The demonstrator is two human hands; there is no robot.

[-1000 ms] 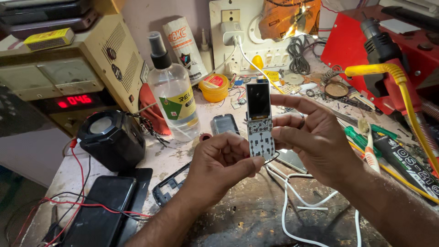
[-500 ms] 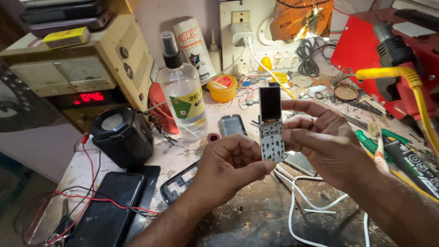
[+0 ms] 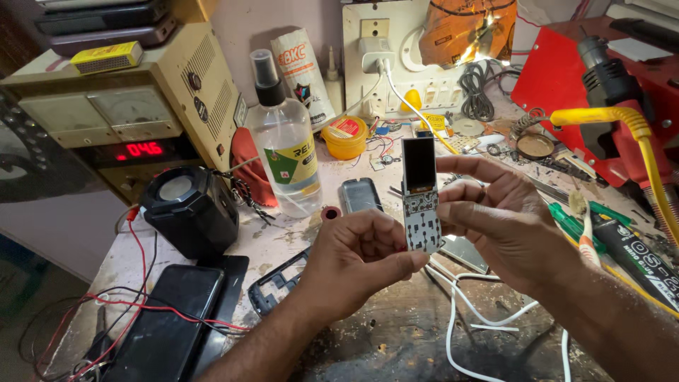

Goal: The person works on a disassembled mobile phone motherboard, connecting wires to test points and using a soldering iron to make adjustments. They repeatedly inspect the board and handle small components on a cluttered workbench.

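We hold a bare phone circuit board upright above a cluttered repair bench.

At nine o'clock sits a black speaker (image 3: 189, 209); at eleven, a clear spray bottle (image 3: 285, 145). At centre, our left hand (image 3: 357, 265) pinches the phone circuit board (image 3: 421, 194) at its lower edge, while our right hand (image 3: 506, 223), at three o'clock, grips its right side with curled fingers.
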